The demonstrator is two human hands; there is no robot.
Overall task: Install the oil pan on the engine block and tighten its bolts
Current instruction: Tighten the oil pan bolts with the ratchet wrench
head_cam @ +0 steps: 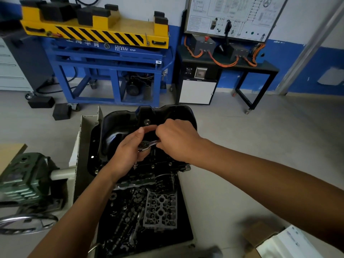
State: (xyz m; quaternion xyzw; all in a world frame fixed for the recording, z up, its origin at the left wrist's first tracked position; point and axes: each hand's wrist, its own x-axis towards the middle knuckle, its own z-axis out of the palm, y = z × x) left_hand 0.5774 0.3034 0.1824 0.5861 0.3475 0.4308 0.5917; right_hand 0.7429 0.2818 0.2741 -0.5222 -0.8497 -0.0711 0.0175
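Gripping ratchet [148, 144], L hand [128, 155] at head, R hand [178, 140] on handle, over oil pan [115, 131], blue cart [104, 58] behind.

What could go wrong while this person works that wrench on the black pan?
The ratchet, gripped by the left hand at its head and the right hand on its handle, might slip sideways, so knuckles could hit the oil pan. A flange bolt knocked out could drop among the loose engine parts in the tray below and be hard to find.
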